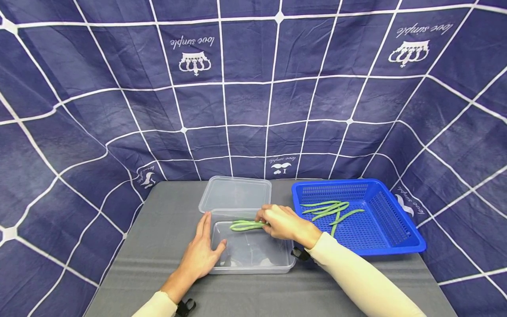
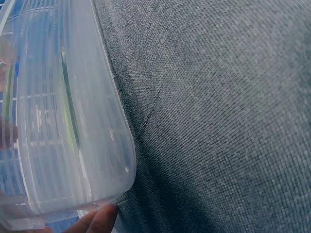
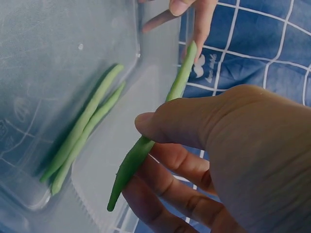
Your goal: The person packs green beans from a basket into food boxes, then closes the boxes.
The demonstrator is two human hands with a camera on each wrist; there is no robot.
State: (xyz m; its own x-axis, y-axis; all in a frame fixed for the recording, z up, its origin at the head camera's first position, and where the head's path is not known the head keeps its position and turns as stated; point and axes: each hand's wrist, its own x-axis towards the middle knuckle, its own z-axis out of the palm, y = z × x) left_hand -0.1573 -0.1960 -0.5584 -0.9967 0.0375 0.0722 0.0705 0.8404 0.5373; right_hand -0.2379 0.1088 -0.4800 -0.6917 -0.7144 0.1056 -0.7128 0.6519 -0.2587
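A green bean (image 3: 131, 162) is pinched between the thumb and fingers of my right hand (image 1: 287, 224), over the far side of a clear plastic container (image 1: 253, 269). Two more green beans (image 3: 87, 124) lie side by side in that container in the right wrist view. My left hand (image 1: 201, 253) rests against the container's left side, its fingers straight and its thumb reaching over the rim. The left wrist view shows fingertips (image 2: 106, 217) by the container's corner.
Behind the container lies its clear lid (image 1: 237, 193). To the right stands a blue plastic basket (image 1: 396, 251) holding several green beans (image 1: 326, 209). Grey cloth (image 1: 158, 229) covers the table, and a blue checked curtain (image 1: 245, 105) hangs around it.
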